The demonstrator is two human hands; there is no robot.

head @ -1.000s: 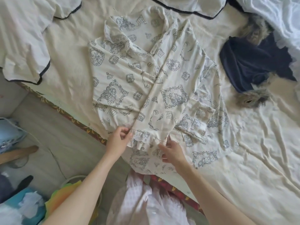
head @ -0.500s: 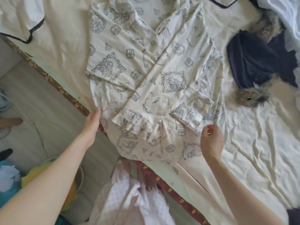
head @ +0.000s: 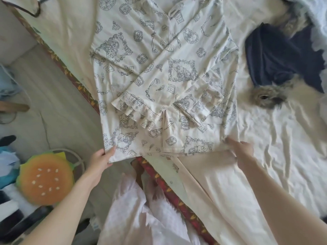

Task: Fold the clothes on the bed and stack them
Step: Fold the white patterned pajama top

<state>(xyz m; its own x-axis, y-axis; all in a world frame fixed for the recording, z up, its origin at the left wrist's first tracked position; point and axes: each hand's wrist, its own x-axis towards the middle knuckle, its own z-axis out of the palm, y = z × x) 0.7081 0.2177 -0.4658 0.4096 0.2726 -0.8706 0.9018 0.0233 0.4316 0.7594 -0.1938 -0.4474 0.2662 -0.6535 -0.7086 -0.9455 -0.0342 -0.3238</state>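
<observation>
We held the printed pajama top (head: 164,82) by its two bottom corners. Our left hand (head: 100,160) pinched the lower left hem corner, thumb on top of the cloth and the other fingers tucked beneath it, where the hem hung past the edge of the bed (head: 265,138). Our right hand (head: 243,149) gripped the lower right hem corner, fingers curled into the fabric, though blur kept us from seeing exactly how they lay.

Ahead of both hands, the top lay flat and face up on the cream sheet, both sleeves folded inward across its front, the lace-trimmed left cuff (head: 134,106) resting just beyond our left hand and the other cuff (head: 203,106) beyond our right. Between our hands the hem ran roughly straight along the mattress edge.

Farther out and to the right of our right hand sat a dark navy garment with fur trim (head: 276,55), well apart from the top. Left of our left hand, down on the floor, was a burger-shaped cushion (head: 46,181).
</observation>
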